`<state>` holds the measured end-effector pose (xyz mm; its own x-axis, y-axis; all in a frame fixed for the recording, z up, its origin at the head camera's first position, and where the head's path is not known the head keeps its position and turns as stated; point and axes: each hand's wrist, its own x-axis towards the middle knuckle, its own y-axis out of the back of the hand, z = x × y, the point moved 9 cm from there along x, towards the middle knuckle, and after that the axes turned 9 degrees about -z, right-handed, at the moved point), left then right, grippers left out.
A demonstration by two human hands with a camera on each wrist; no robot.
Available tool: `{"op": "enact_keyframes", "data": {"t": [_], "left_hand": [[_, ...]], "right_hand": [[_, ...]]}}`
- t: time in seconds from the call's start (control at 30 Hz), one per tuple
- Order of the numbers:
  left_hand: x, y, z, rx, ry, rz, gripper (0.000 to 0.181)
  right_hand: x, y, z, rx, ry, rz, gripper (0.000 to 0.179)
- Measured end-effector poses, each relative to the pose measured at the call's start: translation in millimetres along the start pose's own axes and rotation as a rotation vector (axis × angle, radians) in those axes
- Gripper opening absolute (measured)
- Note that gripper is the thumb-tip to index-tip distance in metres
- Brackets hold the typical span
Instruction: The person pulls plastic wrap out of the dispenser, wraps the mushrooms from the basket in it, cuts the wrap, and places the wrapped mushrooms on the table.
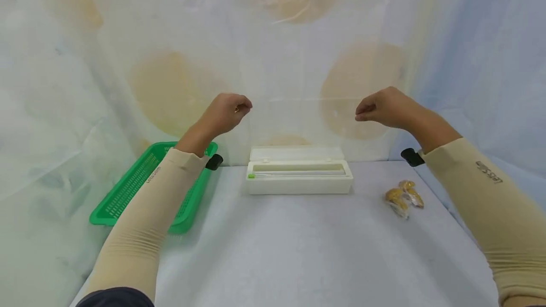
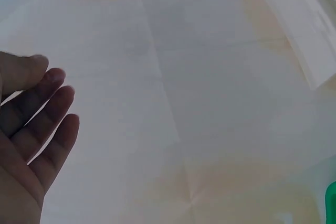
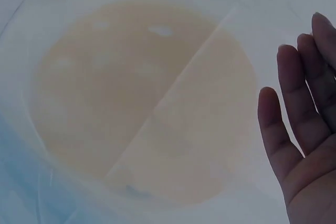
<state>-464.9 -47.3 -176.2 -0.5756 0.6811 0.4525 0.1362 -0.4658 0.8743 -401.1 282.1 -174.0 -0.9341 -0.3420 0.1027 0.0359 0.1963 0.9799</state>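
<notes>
On tablecloth (image 1: pixel 277 250), with film dispenser (image 1: pixel 300 185) opened near far edge, wrapped buns (image 1: pixel 397 200) untouched. Holding nothing in relaxed left hand (image 1: pixel 226 112), right hand (image 1: pixel 389 107).

Head view bright, diffuse; soft shadows on worktop (image 1: pixel 290 245) in front of white box (image 1: pixel 300 185); wrist views dim, greyish, low contrast, hands (image 2: pixel 34 129) dark against paler backdrop (image 2: pixel 121 114)

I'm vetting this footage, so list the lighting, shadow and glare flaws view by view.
Head: bright overall, soft shadows on the table beside the basket; left wrist: dim, left hand dark against the paler backdrop; right wrist: dim too, right hand shadowed, pale spots, perhaps glare, on the tan circle.
</notes>
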Motion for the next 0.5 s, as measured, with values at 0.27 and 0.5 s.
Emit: {"op": "enact_keyframes", "data": {"t": [0.27,0.5], "left_hand": [[-29.6,-4.5,29.1,-0.119,-0.081,-0.154,0.011],[-51.1,-23.0,41.3,-0.210,-0.111,-0.219,0.010]], "right_hand": [[-38.8,-14.3,-9.7,0.035,0.046,-0.048,0.010],[-64.2,-36.9,-13.9,0.047,0.099,-0.081,0.010]]}}
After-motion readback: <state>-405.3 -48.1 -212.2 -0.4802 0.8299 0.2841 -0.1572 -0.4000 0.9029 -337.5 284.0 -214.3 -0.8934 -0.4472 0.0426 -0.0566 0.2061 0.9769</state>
